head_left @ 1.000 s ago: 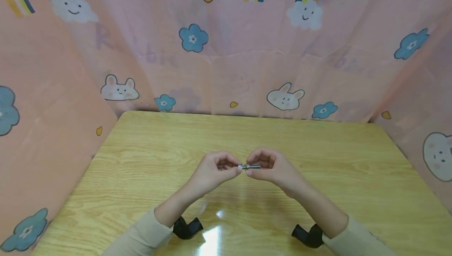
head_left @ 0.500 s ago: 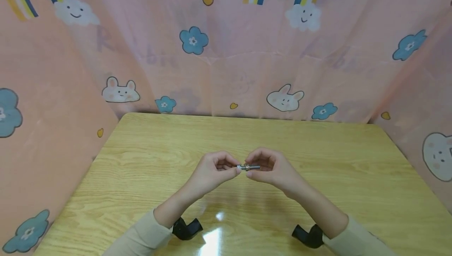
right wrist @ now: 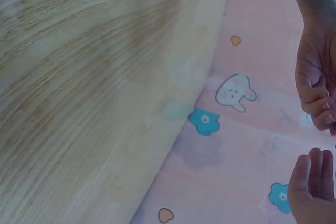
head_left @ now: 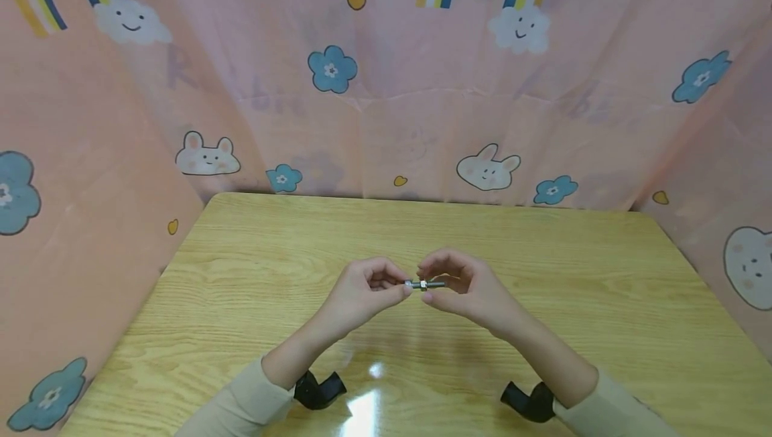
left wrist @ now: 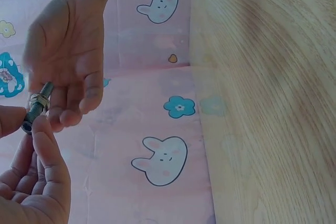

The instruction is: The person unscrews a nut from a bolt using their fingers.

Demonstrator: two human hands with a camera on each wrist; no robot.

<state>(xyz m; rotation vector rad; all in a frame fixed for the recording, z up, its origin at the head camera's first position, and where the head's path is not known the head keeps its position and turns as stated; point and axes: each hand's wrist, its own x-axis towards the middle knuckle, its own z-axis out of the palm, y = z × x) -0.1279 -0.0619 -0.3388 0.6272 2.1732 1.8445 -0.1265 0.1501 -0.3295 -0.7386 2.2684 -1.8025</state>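
My left hand pinches the head end of a metal bolt between thumb and fingertips, above the table. The bolt lies roughly level in the head view, its threaded end pointing right. A hex nut sits partway along the thread. My right hand curves around the free end, its thumb and index fingertip parted on either side of the nut, with gaps showing. In the left wrist view the right hand's fingers hang loosely beside the nut. The right wrist view catches both hands at its edge, without the bolt.
A wood-grain table stretches beneath both hands. Pink printed cloth hangs behind it and along the sides. Black wrist mounts stick out near both cuffs, low over the tabletop.
My right thumb and index finger have spread a little away from the nut, which shows more plainly now. The left hand keeps its pinch on the bolt in nearly the same place.
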